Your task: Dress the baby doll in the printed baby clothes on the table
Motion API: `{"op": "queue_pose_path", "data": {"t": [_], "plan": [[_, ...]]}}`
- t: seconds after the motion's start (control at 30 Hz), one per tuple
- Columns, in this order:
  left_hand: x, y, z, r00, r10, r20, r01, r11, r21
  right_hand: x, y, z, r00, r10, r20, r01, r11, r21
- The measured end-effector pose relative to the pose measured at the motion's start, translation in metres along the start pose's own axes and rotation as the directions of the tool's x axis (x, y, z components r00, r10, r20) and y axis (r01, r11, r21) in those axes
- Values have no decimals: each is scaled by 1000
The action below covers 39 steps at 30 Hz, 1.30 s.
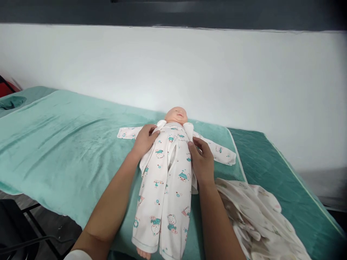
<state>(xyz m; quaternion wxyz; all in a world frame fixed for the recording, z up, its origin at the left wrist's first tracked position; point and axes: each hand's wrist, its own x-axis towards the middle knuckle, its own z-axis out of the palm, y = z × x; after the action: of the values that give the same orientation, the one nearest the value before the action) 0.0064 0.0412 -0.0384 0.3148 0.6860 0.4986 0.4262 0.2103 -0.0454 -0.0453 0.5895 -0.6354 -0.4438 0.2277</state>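
Note:
A baby doll (pixel 176 115) lies on its back, head toward the wall, one bare foot showing below. Over its legs and up to the chest lie white printed baby pants (pixel 173 191), with an open slit near the middle. A matching baby shirt (pixel 225 153) is spread beneath and around it, both sleeves stretched outward. My left hand (pixel 146 141) is closed on the shirt's edge at the doll's side, on the left of the view. On the opposite side, my right hand (pixel 202 159) has its fingers curled at the shirt's edge beside the pants; its fingertips are partly hidden.
Beneath the doll is a light green blanket (pixel 67 144) over a darker green cover (pixel 271 159). Crumpled pale printed cloth (pixel 260 220) lies beside my right forearm. A white wall (pixel 173 68) rises behind. A black chair (pixel 16 227) stands at the lower left.

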Motion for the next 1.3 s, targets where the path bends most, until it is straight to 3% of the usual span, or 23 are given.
{"op": "queue_pose_path", "data": {"t": [0.23,0.37,0.5,0.6,0.7,0.8,0.93,1.1,1.3], "plan": [[4,-9,-3,999,-42,-30,48,975,219,7,7,-2,999,13,-45,-19,990,-137],[3,-11,-17,989,-55,-137,103,923,370,18,18,-11,997,48,-55,-57,985,-165],[1,-13,-28,974,-78,-214,182,831,525,29,28,-26,976,54,-209,-110,957,-267],[0,-14,-27,972,-72,-224,195,779,596,29,33,-28,965,-28,-260,-55,951,-306],[0,-11,-22,977,43,-209,101,769,632,24,35,-21,967,-197,-162,123,916,-381],[0,-9,-17,975,196,-107,-91,788,609,21,36,-11,941,-337,-28,293,854,-430],[4,-12,-10,963,257,87,-260,788,558,31,39,-6,928,-365,78,354,796,-492],[13,-19,-5,976,190,110,-217,764,607,55,34,-4,945,-274,177,321,687,-652],[26,-23,-7,992,118,54,-124,746,654,97,41,-9,962,-204,180,272,694,-667]]}}
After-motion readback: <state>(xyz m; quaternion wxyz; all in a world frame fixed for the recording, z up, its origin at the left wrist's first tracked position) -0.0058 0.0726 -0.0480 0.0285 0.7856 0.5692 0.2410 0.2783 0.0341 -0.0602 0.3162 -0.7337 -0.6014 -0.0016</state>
